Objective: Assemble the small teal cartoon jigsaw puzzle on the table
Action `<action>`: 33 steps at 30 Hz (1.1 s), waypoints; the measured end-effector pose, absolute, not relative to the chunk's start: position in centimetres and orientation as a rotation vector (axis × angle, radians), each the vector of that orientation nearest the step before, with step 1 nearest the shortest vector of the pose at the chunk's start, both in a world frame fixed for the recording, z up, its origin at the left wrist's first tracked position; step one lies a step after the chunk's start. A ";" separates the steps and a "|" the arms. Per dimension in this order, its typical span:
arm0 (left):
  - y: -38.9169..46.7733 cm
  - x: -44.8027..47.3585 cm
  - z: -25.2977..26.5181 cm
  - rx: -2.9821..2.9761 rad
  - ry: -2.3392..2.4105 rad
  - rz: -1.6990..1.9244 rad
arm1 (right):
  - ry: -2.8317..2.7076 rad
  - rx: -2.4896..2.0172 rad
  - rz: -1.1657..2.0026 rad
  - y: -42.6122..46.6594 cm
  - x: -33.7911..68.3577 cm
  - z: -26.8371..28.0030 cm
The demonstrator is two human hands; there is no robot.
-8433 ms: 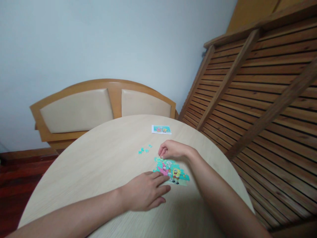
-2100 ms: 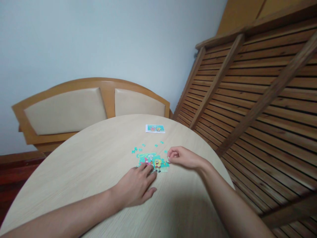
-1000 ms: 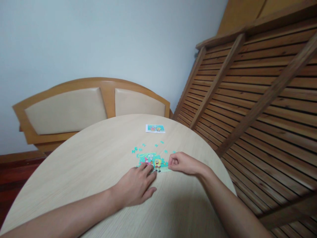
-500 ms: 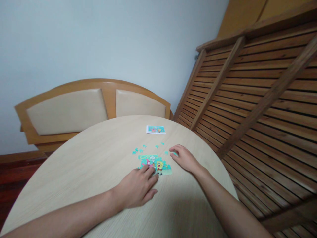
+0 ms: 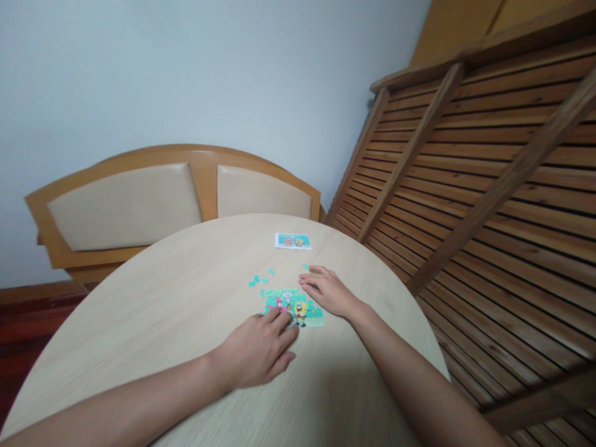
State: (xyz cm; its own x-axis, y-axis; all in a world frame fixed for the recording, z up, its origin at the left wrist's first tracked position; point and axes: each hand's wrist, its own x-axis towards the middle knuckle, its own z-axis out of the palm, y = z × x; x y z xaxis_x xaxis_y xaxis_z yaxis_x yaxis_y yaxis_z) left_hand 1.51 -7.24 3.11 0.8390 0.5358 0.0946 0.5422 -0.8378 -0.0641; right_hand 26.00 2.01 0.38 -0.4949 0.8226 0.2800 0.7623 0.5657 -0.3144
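Observation:
A partly assembled jigsaw puzzle (image 5: 300, 309) with cartoon figures on a turquoise background lies flat on the table. My left hand (image 5: 258, 347) rests on its lower left part, fingers stretched out and covering that corner. Over the puzzle's upper right edge is my right hand (image 5: 330, 292), palm down with the fingers extended and slightly apart; no piece shows between them. Just beyond those fingertips lies a loose puzzle piece (image 5: 305, 267). Several more turquoise pieces (image 5: 256, 280) are scattered at the puzzle's upper left. Whatever lies under my right hand is hidden.
At the far side of the round pale wood table (image 5: 186, 298) sits a small picture card (image 5: 293, 241) with similar cartoon figures. Behind the table stands a padded headboard (image 5: 125, 208). A slatted wooden frame (image 5: 465, 186) leans along the right.
My right hand has moved left, from beside the puzzle to over its upper right edge, covering spots where loose pieces showed. My left hand has stayed in place.

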 end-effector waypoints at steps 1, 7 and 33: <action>-7.3 1.5 3.1 -2.929 -0.857 -0.106 | -2.402 -1.264 0.216 1.8 26.5 0.6; -7.3 1.5 3.2 -2.929 -0.860 -0.105 | -2.360 -1.253 0.317 0.6 28.3 1.4; -7.3 1.5 2.9 -2.923 -0.863 -0.113 | -2.348 -1.152 0.438 0.4 29.1 0.7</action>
State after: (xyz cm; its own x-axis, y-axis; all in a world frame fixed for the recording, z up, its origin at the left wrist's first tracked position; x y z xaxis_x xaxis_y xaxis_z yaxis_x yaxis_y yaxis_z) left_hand 1.47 -7.28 2.93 0.8373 0.5381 0.0967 0.5449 -0.8358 -0.0668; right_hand 29.15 0.38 0.75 -0.5272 0.8018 0.2815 0.6465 0.5934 -0.4795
